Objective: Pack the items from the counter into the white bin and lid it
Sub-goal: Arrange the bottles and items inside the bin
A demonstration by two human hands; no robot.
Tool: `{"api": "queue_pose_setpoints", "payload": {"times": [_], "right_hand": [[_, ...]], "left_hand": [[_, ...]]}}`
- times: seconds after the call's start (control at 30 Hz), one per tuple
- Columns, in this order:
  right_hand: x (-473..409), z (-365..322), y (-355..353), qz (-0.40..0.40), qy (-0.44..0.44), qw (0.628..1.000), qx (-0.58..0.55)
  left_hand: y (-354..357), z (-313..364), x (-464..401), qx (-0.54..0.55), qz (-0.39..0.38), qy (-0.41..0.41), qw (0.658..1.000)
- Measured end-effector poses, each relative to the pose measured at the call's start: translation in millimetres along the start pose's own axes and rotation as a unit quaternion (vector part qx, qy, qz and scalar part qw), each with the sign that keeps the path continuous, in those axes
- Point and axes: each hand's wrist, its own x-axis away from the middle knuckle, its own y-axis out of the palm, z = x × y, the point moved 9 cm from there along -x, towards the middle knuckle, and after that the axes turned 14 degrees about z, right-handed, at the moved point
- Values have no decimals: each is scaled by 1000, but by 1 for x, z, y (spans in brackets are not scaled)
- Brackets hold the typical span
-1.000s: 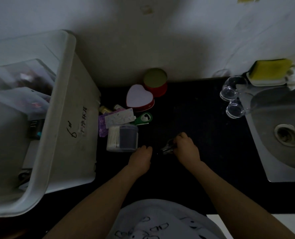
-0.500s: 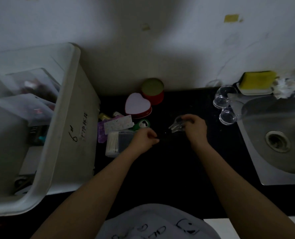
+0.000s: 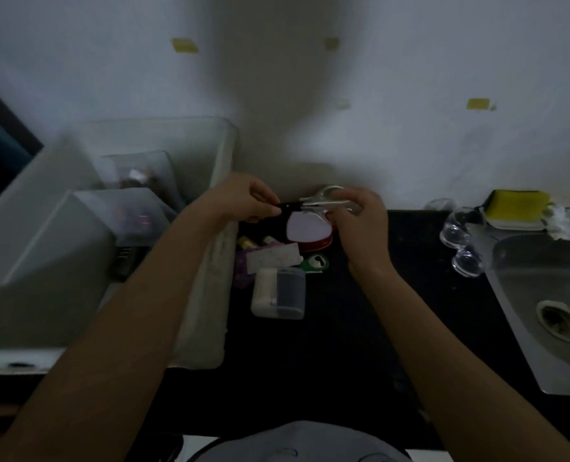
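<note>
Both hands pinch one metal tool (image 3: pixel 323 202): left hand (image 3: pixel 243 201) its dark tip, right hand (image 3: pixel 360 218) its looped end, above worktop's back edge | white bin (image 3: pixel 207 295) at left holds items, unlidded | heart tin (image 3: pixel 307 230), swab box (image 3: pixel 280 291) unpacked

- One view only — a wide-angle camera on the person's head, looking forward and steeply down.
- It faces a pale wall (image 3: pixel 393 95), with the black counter (image 3: pixel 360 328) running below it.
- Both forearms reach up from the bottom edge, close to the lens.
- The white bin (image 3: pixel 207 295) fills the left side; the sink (image 3: pixel 543 295) is cut by the right edge.
- Edges bend — wide-angle distortion.
</note>
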Motion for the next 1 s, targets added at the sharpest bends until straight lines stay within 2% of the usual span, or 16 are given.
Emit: {"api": "queue_pose_setpoints", "payload": {"times": [0.2,0.37,0.43,0.57,0.63,0.7,0.77,0.87,0.93,1.0], "right_hand": [[51,-69,58,23,-33,996,-74],[89,-110,116,-28,-76,993,-81],[102,-109,145,-82,-71,993,-37],[132,-92,197,-195,-55,977,71],[146,-84,224,-256,-71,950,164],[161,-74,252,-325,-111,897,279],[179,-59,276,-396,-135,834,359],[199,-30,303,-466,-137,763,426],[208,-12,317,-499,-125,736,441],[215,5,324,-526,-86,728,432]], "left_hand": [[-76,-7,16,-14,49,62,997],[-152,-32,22,-22,92,69,993],[-171,-58,25,-39,72,49,995],[-185,-128,29,-112,-25,3,993],[-181,-162,30,-94,-73,-32,992],[-173,-195,31,-89,-118,-77,986],[-167,-226,30,-137,-156,-106,973],[-153,-262,36,-205,-245,-132,938],[-143,-282,41,-260,-300,-139,907],[-138,-301,46,-307,-329,-158,879]]}}
